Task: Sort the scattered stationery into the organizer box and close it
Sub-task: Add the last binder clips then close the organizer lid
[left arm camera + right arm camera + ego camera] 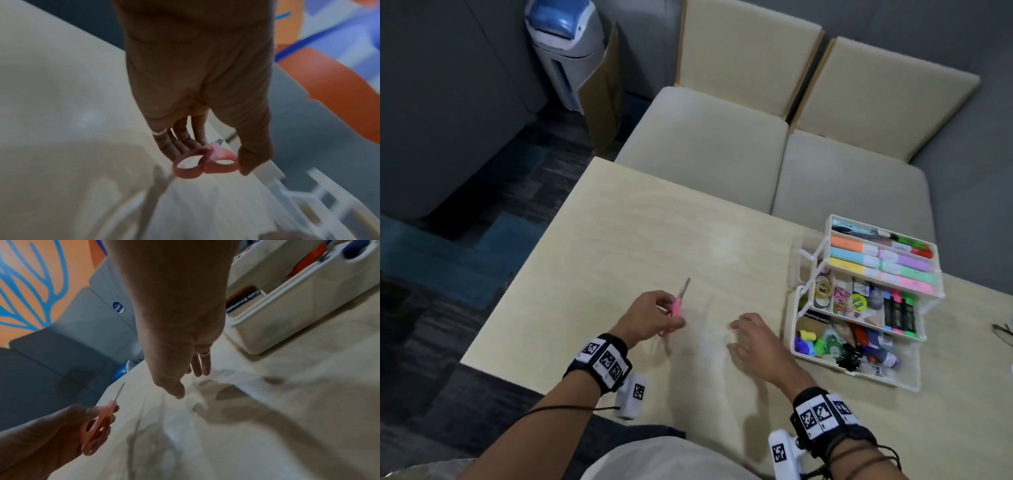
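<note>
Wrist straps w/ printed markers are sitting closest to the head cam; past them the left hand (pixel 650 313) is pinching the pink scissors (pixel 676 306) by the handle loops, thumb on one side and fingers on the other, blades closed and pointing away over the counter (pixel 619 222). Right hand (pixel 753 337) is hovering just above the counter w/ fingers relaxed and spread, holding nothing. Organizer box (pixel 859 298) is standing open to the right, its tiers fanned out and already full of highlighters, tape and clips; no other loose stationery is showing near the hands. Step in hand, prob.: carrying the scissors across to the box. To do it well, keeping the blades shut and pointed away from the right hand, picking a long slot since the scissors likely won't fit the small compartments, and laying them flat so the tiers can fold shut. Right hand could be steadying the box edge during the drop.
</note>
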A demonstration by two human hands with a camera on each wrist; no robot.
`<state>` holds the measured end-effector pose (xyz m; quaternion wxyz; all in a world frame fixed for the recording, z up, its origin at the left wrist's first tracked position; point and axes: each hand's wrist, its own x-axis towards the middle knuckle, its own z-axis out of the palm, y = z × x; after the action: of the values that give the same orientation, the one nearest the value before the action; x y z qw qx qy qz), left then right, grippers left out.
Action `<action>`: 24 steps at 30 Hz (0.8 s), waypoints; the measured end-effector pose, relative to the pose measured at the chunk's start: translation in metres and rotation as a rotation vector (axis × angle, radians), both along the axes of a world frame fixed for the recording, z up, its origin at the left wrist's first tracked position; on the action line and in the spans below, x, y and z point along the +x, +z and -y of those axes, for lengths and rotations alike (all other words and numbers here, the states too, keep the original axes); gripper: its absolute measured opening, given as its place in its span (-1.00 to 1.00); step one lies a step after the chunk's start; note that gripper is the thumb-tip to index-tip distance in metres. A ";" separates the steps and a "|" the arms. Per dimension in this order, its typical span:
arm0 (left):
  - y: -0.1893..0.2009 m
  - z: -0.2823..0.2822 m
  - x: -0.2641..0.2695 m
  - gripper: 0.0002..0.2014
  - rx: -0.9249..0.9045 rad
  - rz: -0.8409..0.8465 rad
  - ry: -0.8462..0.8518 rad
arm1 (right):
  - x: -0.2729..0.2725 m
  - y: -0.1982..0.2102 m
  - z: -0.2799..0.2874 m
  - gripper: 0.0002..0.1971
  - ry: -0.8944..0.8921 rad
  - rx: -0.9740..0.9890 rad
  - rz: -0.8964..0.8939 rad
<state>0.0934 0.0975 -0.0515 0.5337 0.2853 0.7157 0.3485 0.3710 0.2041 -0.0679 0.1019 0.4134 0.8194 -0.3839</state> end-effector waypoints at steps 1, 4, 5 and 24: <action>0.006 -0.010 0.012 -0.61 0.019 0.001 -0.046 | 0.010 0.003 -0.001 -0.63 -0.025 0.012 -0.036; 0.025 -0.046 0.045 -0.60 0.079 0.016 -0.123 | 0.039 0.014 -0.004 -0.75 -0.097 0.059 -0.153; 0.035 -0.061 0.055 -0.60 0.103 0.010 -0.154 | 0.049 0.019 -0.006 -0.78 -0.129 0.077 -0.195; 0.128 -0.323 0.270 -0.88 0.563 -0.812 -0.908 | 0.239 0.086 -0.114 -0.82 -0.717 0.422 -0.468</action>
<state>0.3629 0.4206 0.0764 0.2211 0.7948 0.5505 0.1278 0.6104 0.3177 0.0183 -0.3104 0.5843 0.6860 -0.3026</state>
